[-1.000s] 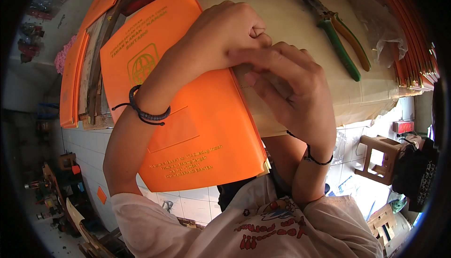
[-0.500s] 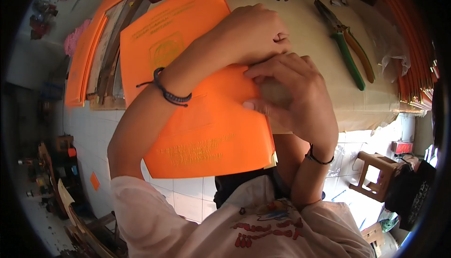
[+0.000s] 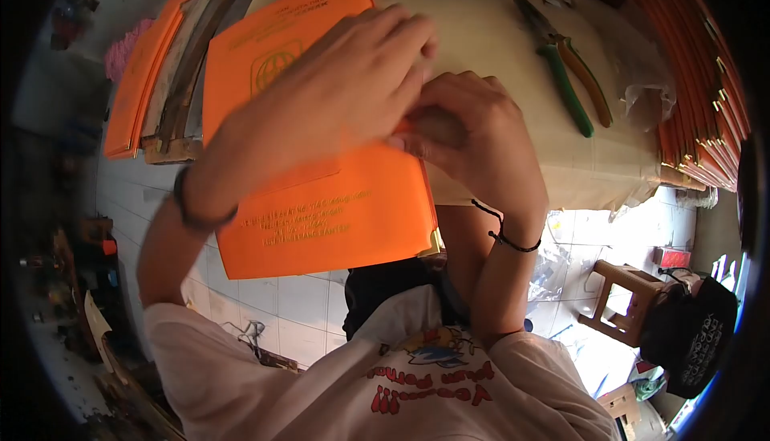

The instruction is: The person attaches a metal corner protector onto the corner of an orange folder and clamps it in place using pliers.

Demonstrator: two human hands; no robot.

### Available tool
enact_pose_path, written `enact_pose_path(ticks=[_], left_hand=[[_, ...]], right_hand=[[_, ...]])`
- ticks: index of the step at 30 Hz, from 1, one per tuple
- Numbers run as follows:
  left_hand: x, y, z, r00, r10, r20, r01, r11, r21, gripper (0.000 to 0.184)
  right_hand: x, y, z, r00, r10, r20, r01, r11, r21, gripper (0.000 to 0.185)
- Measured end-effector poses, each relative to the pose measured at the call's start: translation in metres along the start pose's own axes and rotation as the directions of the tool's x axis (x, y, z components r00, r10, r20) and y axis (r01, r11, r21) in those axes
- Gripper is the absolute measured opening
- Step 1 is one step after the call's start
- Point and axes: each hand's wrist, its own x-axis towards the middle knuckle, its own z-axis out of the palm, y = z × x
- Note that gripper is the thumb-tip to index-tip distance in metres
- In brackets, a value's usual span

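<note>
An orange booklet (image 3: 321, 244) with gold print and a globe-like emblem lies at a slant on the tan-covered table (image 3: 473, 16), its near end jutting past the edge. Pale layers show at its lower right corner. My right hand (image 3: 489, 132) pinches the booklet's right edge between thumb and bent fingers. Over the cover, my left hand (image 3: 361, 72) reaches across with curled fingers close to the right hand's fingertips. Motion smears the left hand, so whether its fingers hold anything is unclear. Part of the cover is hidden beneath it.
Pliers (image 3: 565, 72) with green and yellow handles lie at right on the table. Orange folded covers (image 3: 706, 120) are stacked on the far right, beside clear plastic (image 3: 650, 100). More orange covers (image 3: 144, 96) stand at left. A brown stool (image 3: 618, 304) is on the floor.
My left hand has shifted left and lifted slightly, uncovering more of the emblem's left part. My right hand stays at the booklet's edge. The whole view has shifted a little.
</note>
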Motion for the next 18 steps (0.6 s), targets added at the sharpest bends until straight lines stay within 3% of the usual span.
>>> enact_pose_path(ticks=[5,8,11,15,18], left_hand=[[-0.068,0.082,0.004,0.994,0.093,0.051,-0.087,0.990,-0.109,0.049],[-0.084,0.092,0.014,0.994,-0.010,0.105,0.017,0.997,-0.070,0.050],[-0.093,0.079,0.031,0.999,0.028,0.036,-0.030,0.998,0.061,0.050],[-0.086,0.080,0.033,0.999,-0.031,0.033,0.033,0.999,-0.038,0.035],[-0.087,0.074,0.039,1.000,0.025,0.012,-0.025,0.998,-0.056,0.029]], right_hand=[[-0.001,0.000,0.001,0.997,-0.053,-0.059,0.054,0.998,0.027,0.022],[-0.001,0.001,0.005,0.998,-0.015,-0.055,0.018,0.999,0.043,0.019],[-0.001,0.002,0.007,0.996,-0.006,-0.084,0.011,0.998,0.059,0.017],[-0.002,0.001,0.004,0.996,0.015,-0.088,-0.007,0.996,0.092,0.014],[-0.003,0.000,0.004,0.995,0.056,-0.086,-0.044,0.990,0.137,0.012]])
